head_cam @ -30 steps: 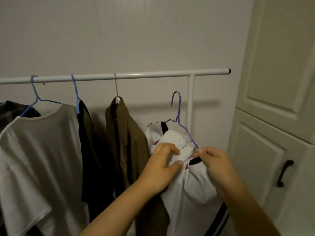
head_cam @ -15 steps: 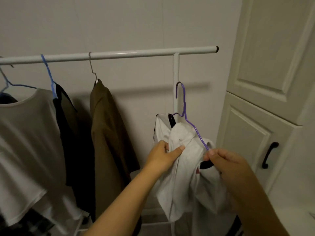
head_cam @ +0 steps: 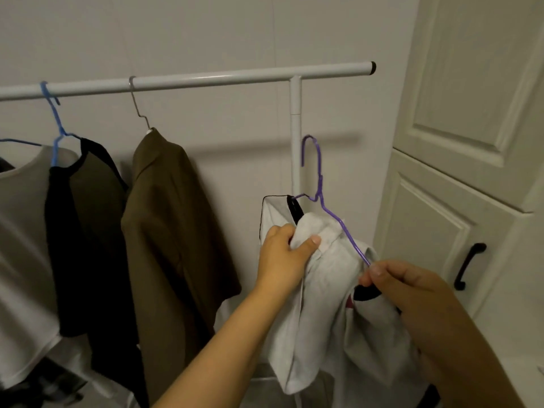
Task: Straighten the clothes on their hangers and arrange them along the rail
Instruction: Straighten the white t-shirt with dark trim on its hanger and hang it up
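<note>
A white garment with black trim [head_cam: 318, 307] hangs bunched on a purple wire hanger [head_cam: 319, 184], held off the rail, below its right end. My left hand [head_cam: 287, 254] grips a fold of the white cloth near the collar. My right hand [head_cam: 412, 290] pinches the lower right arm of the purple hanger together with the cloth. The white rail [head_cam: 206, 79] runs across the view. On it hang an olive-brown jacket [head_cam: 173, 231] on a metal hanger, a black top [head_cam: 76, 231] on a blue hanger [head_cam: 54, 125], and a pale T-shirt [head_cam: 20, 245] at the left edge.
The rail's white upright post [head_cam: 295, 136] stands just behind the purple hanger. A cream cabinet with a black handle [head_cam: 468, 266] stands close on the right. A white wall lies behind the rail. More dark cloth shows at the bottom left.
The view has shifted right and down, so the hung clothes sit further left. My hands keep their hold on the white garment and purple hanger, which stays below the rail.
</note>
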